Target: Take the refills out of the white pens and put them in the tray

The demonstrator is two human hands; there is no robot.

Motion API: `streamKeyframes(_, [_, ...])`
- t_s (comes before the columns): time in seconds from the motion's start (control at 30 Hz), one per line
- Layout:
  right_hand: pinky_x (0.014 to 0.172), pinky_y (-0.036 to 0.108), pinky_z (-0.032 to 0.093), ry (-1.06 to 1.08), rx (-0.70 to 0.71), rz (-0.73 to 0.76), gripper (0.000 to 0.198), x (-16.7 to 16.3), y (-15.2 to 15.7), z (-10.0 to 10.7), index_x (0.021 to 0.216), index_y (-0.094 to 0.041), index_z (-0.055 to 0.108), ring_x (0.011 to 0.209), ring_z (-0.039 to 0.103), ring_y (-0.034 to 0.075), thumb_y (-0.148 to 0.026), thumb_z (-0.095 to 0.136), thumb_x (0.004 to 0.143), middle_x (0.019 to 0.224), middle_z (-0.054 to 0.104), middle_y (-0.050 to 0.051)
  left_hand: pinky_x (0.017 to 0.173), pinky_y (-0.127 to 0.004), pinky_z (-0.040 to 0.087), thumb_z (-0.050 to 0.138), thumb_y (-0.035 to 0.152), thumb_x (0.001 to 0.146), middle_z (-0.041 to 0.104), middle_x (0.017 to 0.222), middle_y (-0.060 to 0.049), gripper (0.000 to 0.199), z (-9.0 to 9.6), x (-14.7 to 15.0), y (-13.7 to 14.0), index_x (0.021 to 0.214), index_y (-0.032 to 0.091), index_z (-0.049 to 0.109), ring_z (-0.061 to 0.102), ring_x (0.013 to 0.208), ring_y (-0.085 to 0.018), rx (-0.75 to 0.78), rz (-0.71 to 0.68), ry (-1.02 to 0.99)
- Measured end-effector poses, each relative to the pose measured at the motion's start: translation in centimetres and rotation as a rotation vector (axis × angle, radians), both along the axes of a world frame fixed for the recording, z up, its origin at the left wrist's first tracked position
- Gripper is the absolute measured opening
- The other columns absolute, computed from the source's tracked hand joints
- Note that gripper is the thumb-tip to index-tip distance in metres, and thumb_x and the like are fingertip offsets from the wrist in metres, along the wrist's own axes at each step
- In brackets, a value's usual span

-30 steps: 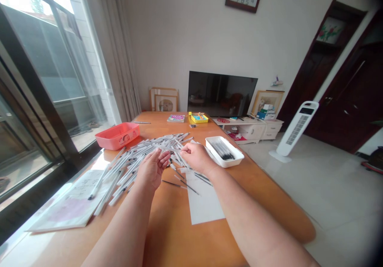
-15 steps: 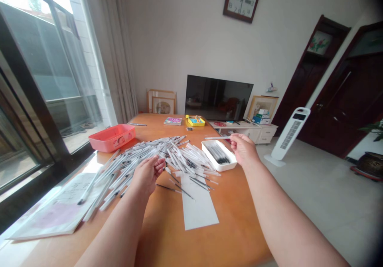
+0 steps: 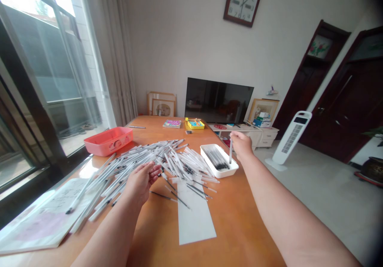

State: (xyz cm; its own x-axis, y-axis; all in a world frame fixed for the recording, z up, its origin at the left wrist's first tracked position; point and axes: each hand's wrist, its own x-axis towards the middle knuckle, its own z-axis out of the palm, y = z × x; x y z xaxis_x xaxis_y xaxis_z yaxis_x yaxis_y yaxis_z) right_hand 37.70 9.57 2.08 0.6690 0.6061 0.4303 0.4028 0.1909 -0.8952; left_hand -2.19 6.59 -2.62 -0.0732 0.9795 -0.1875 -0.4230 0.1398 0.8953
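Note:
My right hand [image 3: 241, 144] pinches a pen [image 3: 230, 152] near its upper end. The pen points down, its lower end over the right side of a white plastic box [image 3: 223, 174], where several dark-tipped pens [image 3: 216, 157] lie side by side. My left hand [image 3: 140, 182] hovers at the near edge of a big heap of clear-barrelled pens [image 3: 143, 153], its fingers loosely curled and nothing visible in them. Thin dark refills [image 3: 181, 200] lie near it, some across a white paper strip [image 3: 196, 223].
A red plastic basket [image 3: 109, 147] stands on the wooden table [image 3: 239, 219] at the left. Under some pens lies a booklet [image 3: 44, 227]. Farther back are a colourful book [image 3: 171, 123] and a yellow box [image 3: 196, 124].
The pen in my right hand has turned from level to upright, its lower end now over the white box. My left hand has shifted slightly left and down in view.

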Motion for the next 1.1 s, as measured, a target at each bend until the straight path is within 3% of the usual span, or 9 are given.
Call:
streamKeyframes(0.17, [0.090,0.032,0.050,-0.218,-0.184,0.021,0.041,-0.3,3.4,-1.8,0.114,-0.019,0.074,0.103,0.068,0.024,-0.041,0.063,0.081,0.110,0.075,0.009,0.055,-0.021,0.053,0.071,0.019,0.082,0.072,0.092,-0.014,0.016,0.5,0.2,-0.4,0.094,0.014,0.062,0.069,0.069,-0.015,-0.002,0.005,0.003])
streamKeyframes(0.37, [0.089,0.030,0.049,-0.418,-0.353,0.060,0.043,-0.7,6.0,-2.8,0.118,-0.019,0.073,0.103,0.069,0.024,-0.039,0.063,0.082,0.110,0.075,0.010,0.055,-0.021,0.053,0.070,0.020,0.083,0.072,0.091,-0.014,0.014,0.6,0.3,-0.7,0.093,0.014,0.062,0.068,0.067,-0.014,-0.012,0.009,0.014])
streamKeyframes(0.67, [0.066,0.025,0.043,-0.609,-0.594,0.054,0.016,-0.2,2.9,-3.3,0.079,-0.021,0.077,0.076,0.066,0.020,-0.026,0.063,0.073,0.080,0.074,0.004,0.055,-0.020,0.052,0.071,0.021,0.082,0.072,0.091,-0.014,0.016,0.5,0.3,-0.5,0.093,0.014,0.062,0.069,0.070,-0.015,0.002,0.011,0.019])
streamKeyframes(0.9, [0.063,0.025,0.040,-0.720,-0.723,0.094,0.010,-2.4,1.5,-4.5,0.076,-0.024,0.076,0.077,0.064,0.020,-0.027,0.068,0.070,0.078,0.073,0.004,0.053,-0.018,0.050,0.069,0.019,0.083,0.072,0.093,-0.015,0.013,0.9,0.1,-0.6,0.092,0.014,0.061,0.068,0.069,-0.015,-0.004,0.033,0.025])
streamKeyframes(1.1, [0.067,0.027,0.042,-0.748,-0.752,0.086,0.009,-3.3,1.6,-5.3,0.074,-0.023,0.074,0.080,0.064,0.021,-0.022,0.065,0.072,0.080,0.073,0.007,0.049,-0.018,0.046,0.070,0.019,0.082,0.072,0.092,-0.015,0.015,0.7,-0.2,-0.4,0.092,0.014,0.060,0.067,0.065,-0.014,0.007,0.036,0.012])
